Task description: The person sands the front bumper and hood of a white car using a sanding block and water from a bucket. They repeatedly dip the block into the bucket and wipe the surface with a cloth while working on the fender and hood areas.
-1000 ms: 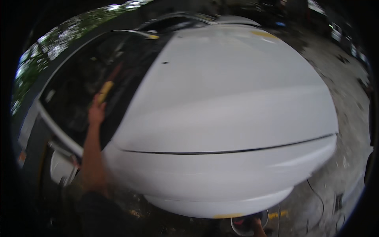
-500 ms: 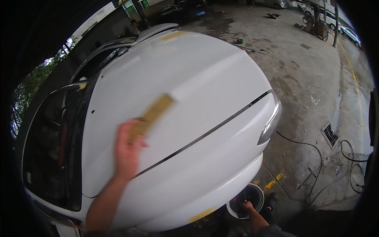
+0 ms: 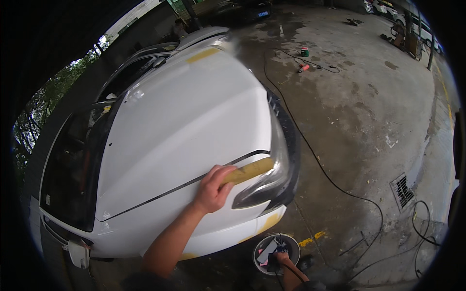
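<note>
My left hand (image 3: pixel 213 188) is closed round one end of a long, narrow yellow-brown sanding strip (image 3: pixel 249 171). The strip lies over the near front corner of a white car (image 3: pixel 189 131), across the hood seam and just above the headlight (image 3: pixel 259 190). Low in the view, my right hand (image 3: pixel 280 257) is closed over the middle of a round white bucket (image 3: pixel 254 256); it seems to grip the handle, which is mostly hidden. Inside the bucket are a pale grey block (image 3: pixel 267 251) and some dark and pinkish things that I cannot make out.
A black cable (image 3: pixel 318 162) runs over the wet concrete beside the car, with more coils by a floor drain grate (image 3: pixel 402 192). Farther off lie a red power tool (image 3: pixel 304 68) and a green tub (image 3: pixel 304 52). The wing mirror (image 3: pixel 78 254) sticks out at lower left.
My left hand has carried the strip from mid-hood right to the front corner by the headlight. The view has shifted toward the car's front. Bucket and right hand appear farther left, with the bucket's contents showing.
</note>
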Motion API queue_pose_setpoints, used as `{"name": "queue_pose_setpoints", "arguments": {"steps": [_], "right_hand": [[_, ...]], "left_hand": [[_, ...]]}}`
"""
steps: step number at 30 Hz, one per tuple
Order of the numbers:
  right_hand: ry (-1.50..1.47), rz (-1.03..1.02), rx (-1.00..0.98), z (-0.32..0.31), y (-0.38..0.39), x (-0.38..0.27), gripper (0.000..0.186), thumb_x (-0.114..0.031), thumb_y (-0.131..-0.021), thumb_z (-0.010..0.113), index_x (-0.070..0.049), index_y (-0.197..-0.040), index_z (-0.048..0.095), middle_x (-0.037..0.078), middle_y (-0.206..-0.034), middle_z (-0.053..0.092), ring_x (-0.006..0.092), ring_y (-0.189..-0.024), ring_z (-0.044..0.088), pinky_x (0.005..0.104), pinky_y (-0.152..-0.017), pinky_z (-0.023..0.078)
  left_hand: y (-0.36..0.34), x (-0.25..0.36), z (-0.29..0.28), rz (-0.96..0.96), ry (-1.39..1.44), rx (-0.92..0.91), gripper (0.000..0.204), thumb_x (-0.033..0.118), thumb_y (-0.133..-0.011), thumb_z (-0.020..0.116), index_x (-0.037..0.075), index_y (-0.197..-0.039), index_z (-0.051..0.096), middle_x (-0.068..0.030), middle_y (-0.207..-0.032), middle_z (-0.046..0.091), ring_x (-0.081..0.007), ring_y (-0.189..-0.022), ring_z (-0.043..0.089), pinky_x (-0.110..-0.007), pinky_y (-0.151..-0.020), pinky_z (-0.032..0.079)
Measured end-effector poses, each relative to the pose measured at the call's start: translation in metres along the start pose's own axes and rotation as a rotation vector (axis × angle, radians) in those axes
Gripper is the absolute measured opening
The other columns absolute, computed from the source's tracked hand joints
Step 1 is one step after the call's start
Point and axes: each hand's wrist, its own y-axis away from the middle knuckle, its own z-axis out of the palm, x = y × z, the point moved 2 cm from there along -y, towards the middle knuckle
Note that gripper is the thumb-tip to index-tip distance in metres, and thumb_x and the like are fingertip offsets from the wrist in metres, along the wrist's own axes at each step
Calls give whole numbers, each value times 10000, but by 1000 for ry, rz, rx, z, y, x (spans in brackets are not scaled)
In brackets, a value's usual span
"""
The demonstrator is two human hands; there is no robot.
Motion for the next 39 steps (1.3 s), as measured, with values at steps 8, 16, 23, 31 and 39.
{"name": "queue_pose_setpoints", "arguments": {"steps": [8,16,23,31,39], "right_hand": [[-124,106,184,-154,162,-72,336,-299,-812,838,-27,-1003,787,91,-914,747,237,-774,686,391,-679,541],[-200,-189,345,-365,151,-114,287,-217,-903,715,-5,-1096,700,121,-972,723,265,-894,706,422,-833,590],[646,-631,727,-561,173,-220,352,-321,-927,740,-63,-1155,667,164,-1062,738,381,-1020,712,440,-844,577],[52,-366,720,-568,86,-549,339,-326,-936,726,-62,-1145,685,153,-1069,738,352,-1014,709,429,-839,577],[224,-469,500,-551,-43,-854,330,-331,-944,712,-61,-1134,703,142,-1076,738,322,-1008,706,418,-833,577]], "left_hand": [[36,-6,-17,-422,63,-16,427,-38,-842,646,15,-1264,681,-143,-1034,690,-244,-777,671,-341,-696,560],[24,-18,-20,-731,442,-59,405,-22,-850,618,7,-1250,677,-149,-1179,662,-188,-692,631,-302,-592,529],[-118,-111,-69,-398,620,600,602,234,-963,534,-14,-1503,438,-126,-1049,620,-125,-575,523,-237,-474,409],[-293,-231,-108,-526,351,1131,545,180,-1025,555,18,-1531,433,-53,-1051,594,-109,-787,560,-234,-601,440],[-284,-355,-140,-649,147,1721,362,124,-1001,635,23,-1342,567,-50,-983,599,-122,-740,591,-239,-629,491]]}}
